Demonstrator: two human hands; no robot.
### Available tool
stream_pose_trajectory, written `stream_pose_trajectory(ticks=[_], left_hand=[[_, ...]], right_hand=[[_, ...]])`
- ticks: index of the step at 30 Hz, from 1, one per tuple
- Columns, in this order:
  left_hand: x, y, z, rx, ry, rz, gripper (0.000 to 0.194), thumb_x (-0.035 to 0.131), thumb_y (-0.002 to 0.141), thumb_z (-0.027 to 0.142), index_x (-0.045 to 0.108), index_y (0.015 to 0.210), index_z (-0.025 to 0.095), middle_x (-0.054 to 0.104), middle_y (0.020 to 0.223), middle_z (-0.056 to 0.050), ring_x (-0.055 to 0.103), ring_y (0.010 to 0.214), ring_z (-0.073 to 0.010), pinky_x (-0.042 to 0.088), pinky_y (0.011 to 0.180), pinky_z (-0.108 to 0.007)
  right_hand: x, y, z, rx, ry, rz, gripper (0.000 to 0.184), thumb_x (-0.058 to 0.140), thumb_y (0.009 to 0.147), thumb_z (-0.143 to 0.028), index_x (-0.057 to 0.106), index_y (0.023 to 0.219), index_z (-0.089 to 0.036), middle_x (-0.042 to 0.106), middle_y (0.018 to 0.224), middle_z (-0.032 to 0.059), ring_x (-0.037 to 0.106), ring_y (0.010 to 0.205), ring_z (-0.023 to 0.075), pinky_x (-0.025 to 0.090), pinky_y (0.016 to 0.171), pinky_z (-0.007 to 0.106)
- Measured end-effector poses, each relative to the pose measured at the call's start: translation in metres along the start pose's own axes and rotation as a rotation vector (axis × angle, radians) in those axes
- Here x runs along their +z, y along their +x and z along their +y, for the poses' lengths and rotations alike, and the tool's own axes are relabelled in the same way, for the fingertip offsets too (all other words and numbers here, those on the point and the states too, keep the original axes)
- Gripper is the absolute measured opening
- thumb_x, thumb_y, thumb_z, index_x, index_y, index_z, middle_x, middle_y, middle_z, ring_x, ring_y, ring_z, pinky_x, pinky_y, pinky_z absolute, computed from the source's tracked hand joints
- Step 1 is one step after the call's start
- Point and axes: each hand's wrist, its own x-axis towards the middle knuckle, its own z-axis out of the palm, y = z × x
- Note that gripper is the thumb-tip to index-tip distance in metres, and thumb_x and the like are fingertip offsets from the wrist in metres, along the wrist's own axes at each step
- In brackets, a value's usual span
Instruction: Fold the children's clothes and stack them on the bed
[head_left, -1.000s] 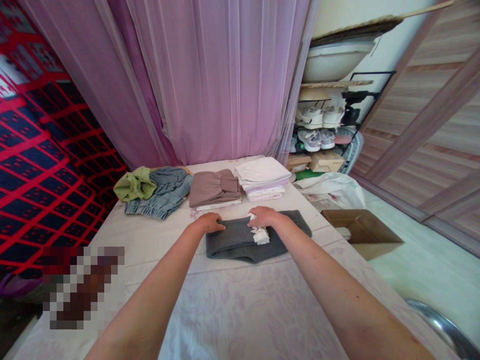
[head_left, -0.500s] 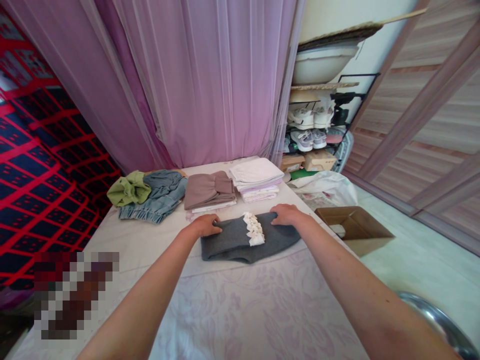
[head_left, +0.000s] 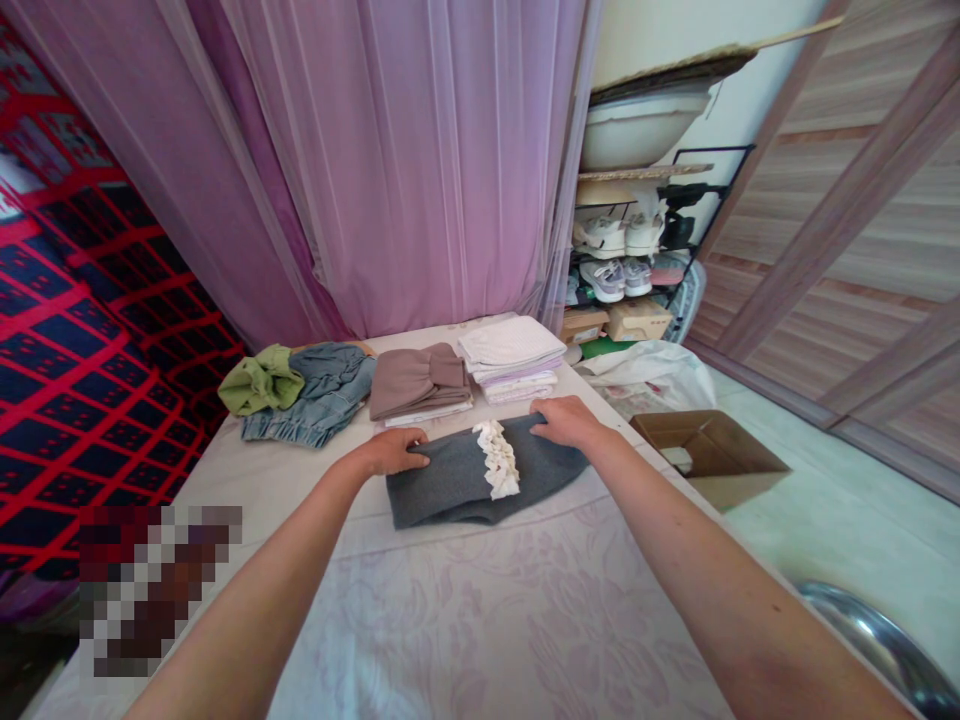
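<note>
A folded grey cloth [head_left: 439,490] lies mid-sheet, a white frill [head_left: 496,460] running across it from far edge to near. The left hand [head_left: 394,452] pinches its far left corner, thumb on top; the right hand [head_left: 566,422] grips the far edge right of the frill. Between the forearms, bare sheet [head_left: 465,610] stretches from the cloth's near edge toward the person. Beyond the far edge, a narrow strip parts it from the brown clothes [head_left: 416,382] and white towels [head_left: 514,348]; jeans [head_left: 319,395] sit farther left. Past the sheet's right edge stands a cardboard box [head_left: 739,445].
</note>
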Motion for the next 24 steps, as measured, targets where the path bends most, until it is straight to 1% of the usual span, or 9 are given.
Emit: stream_pose_trajectory(ticks=[4, 7, 10, 13, 16, 18, 20, 22, 24], left_hand=[[-0.028, -0.021, 0.003, 0.003, 0.054, 0.138, 0.025, 0.054, 0.077, 0.035, 0.061, 0.098, 0.023, 0.067, 0.092, 0.002, 0.060, 0.085, -0.0170, 0.043, 0.073, -0.023], [-0.049, -0.043, 0.010, -0.030, 0.252, 0.304, 0.026, 0.056, 0.076, 0.029, 0.061, 0.101, 0.026, 0.067, 0.092, 0.000, 0.059, 0.089, -0.0205, 0.043, 0.082, -0.029], [-0.053, -0.062, 0.011, 0.075, 0.436, 0.523, 0.023, 0.052, 0.079, 0.018, 0.063, 0.098, 0.027, 0.067, 0.098, -0.005, 0.056, 0.104, -0.0251, 0.035, 0.099, -0.042], [-0.033, -0.071, 0.002, 0.205, 0.519, 0.622, 0.028, 0.042, 0.086, 0.014, 0.063, 0.098, 0.027, 0.066, 0.107, -0.006, 0.052, 0.113, -0.0239, 0.024, 0.109, -0.047], [0.001, -0.072, -0.011, 0.247, 0.526, 0.551, 0.029, 0.041, 0.086, 0.011, 0.065, 0.093, 0.027, 0.066, 0.109, -0.006, 0.052, 0.116, -0.0223, 0.023, 0.111, -0.046], [0.025, -0.072, -0.017, 0.235, 0.487, 0.583, 0.032, 0.042, 0.084, 0.008, 0.065, 0.096, 0.026, 0.060, 0.125, -0.006, 0.044, 0.127, -0.0230, 0.020, 0.113, -0.047], [0.048, -0.074, -0.021, 0.123, 0.407, 0.735, 0.038, 0.043, 0.083, 0.008, 0.061, 0.111, 0.026, 0.045, 0.142, -0.008, 0.030, 0.137, -0.0262, 0.015, 0.114, -0.051], [0.071, -0.076, -0.022, -0.071, 0.232, 0.921, 0.049, 0.049, 0.081, 0.014, 0.047, 0.130, 0.022, 0.031, 0.150, -0.013, 0.019, 0.142, -0.0298, 0.017, 0.114, -0.054], [0.094, -0.075, -0.022, -0.268, -0.052, 1.023, 0.065, 0.053, 0.081, 0.024, 0.029, 0.141, 0.018, 0.029, 0.149, -0.018, 0.023, 0.140, -0.0309, 0.028, 0.110, -0.051]], right_hand=[[-0.020, 0.001, -0.002, -0.087, 0.042, 0.150, 0.029, 0.057, 0.080, -0.024, 0.063, 0.108, -0.024, 0.069, 0.106, 0.0053, 0.059, 0.102, 0.0240, 0.038, 0.086, 0.033], [-0.033, -0.005, -0.008, -0.158, 0.046, 0.371, 0.030, 0.053, 0.077, -0.015, 0.064, 0.104, -0.024, 0.067, 0.106, 0.0049, 0.055, 0.104, 0.0236, 0.033, 0.093, 0.035], [-0.028, -0.017, -0.021, -0.168, 0.029, 0.620, 0.032, 0.050, 0.078, -0.011, 0.065, 0.104, -0.021, 0.065, 0.108, 0.0073, 0.050, 0.107, 0.0237, 0.027, 0.101, 0.037], [0.000, -0.030, -0.034, -0.209, -0.009, 0.664, 0.030, 0.046, 0.083, -0.010, 0.066, 0.103, -0.021, 0.064, 0.104, 0.0081, 0.050, 0.102, 0.0227, 0.025, 0.102, 0.037], [0.039, -0.038, -0.043, -0.313, -0.052, 0.521, 0.029, 0.044, 0.087, -0.012, 0.068, 0.097, -0.024, 0.065, 0.093, 0.0063, 0.051, 0.090, 0.0211, 0.030, 0.098, 0.037], [0.060, -0.042, -0.046, -0.338, -0.060, 0.484, 0.028, 0.044, 0.088, -0.013, 0.068, 0.096, -0.025, 0.065, 0.092, 0.0060, 0.050, 0.089, 0.0211, 0.031, 0.097, 0.037], [0.073, -0.045, -0.048, -0.320, -0.053, 0.492, 0.029, 0.045, 0.087, -0.011, 0.068, 0.097, -0.024, 0.065, 0.094, 0.0062, 0.051, 0.090, 0.0214, 0.031, 0.097, 0.038], [0.079, -0.048, -0.049, -0.299, -0.036, 0.502, 0.030, 0.046, 0.084, -0.007, 0.068, 0.097, -0.023, 0.065, 0.095, 0.0065, 0.052, 0.091, 0.0216, 0.032, 0.097, 0.037], [0.079, -0.050, -0.049, -0.295, -0.020, 0.503, 0.032, 0.048, 0.080, -0.005, 0.068, 0.097, -0.022, 0.066, 0.097, 0.0068, 0.052, 0.093, 0.0220, 0.033, 0.096, 0.037]])
